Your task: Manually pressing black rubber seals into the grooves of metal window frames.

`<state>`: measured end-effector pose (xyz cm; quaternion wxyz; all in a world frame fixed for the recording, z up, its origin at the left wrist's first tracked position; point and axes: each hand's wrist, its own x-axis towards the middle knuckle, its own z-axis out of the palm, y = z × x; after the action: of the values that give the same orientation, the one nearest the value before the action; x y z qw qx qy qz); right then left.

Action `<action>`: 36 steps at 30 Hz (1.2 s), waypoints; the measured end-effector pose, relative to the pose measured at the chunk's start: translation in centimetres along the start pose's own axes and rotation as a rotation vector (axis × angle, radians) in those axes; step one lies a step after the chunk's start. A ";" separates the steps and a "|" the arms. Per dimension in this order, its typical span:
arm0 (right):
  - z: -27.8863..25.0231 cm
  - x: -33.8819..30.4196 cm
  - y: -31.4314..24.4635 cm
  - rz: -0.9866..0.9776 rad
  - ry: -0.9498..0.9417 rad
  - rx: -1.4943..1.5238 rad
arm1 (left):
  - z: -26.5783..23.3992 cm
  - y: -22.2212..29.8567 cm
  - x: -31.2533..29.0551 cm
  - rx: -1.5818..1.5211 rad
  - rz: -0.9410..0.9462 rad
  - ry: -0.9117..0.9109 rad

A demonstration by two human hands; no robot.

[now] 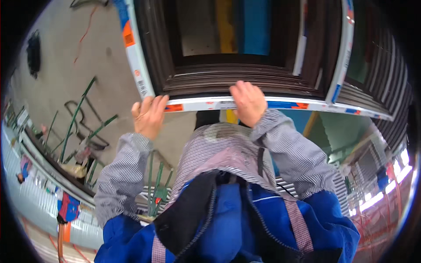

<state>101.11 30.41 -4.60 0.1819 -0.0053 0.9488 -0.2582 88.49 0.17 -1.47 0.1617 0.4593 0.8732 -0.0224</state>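
Observation:
In front of me lies a stack of dark brown window frames point(237, 75). White protective film with blue and orange print covers the outer edge of the top window frame point(197, 104). At its near left corner, my left hand point(149, 115) is closed over the edge, fingers on top. My right hand point(250, 103) grips the same near edge around its middle, with the fingertips bent over onto the brown profile. Both thumbs are mostly hidden. Striped grey sleeve covers reach up to both wrists.
Green metal stands point(79, 118) are on the grey floor point(57, 57) at left. A red cord point(86, 35) lies there too. More stacked brown profiles point(372, 83) are at right. Another person point(69, 207) is at far lower left. Blue and yellow surfaces point(256, 26) show through the frame opening.

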 end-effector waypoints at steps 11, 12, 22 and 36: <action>0.8 0.7 -0.1 -0.056 0.065 -0.059 | -1.4 -0.8 1.9 -0.155 0.055 -0.094; 0.6 0.6 0.0 -0.050 0.054 -0.041 | -1.2 -0.6 1.7 -0.139 0.047 -0.115; -5.0 -8.1 12.5 0.048 0.001 -0.053 | -3.0 9.2 9.3 -0.290 0.093 -0.135; -21.3 -8.2 26.9 0.131 0.431 0.047 | 1.0 28.2 36.3 -1.169 -0.470 0.143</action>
<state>103.59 64.91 2.01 -0.0085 0.1157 0.9578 -0.2629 92.47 45.14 -10.37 0.3178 0.0915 0.8272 0.4542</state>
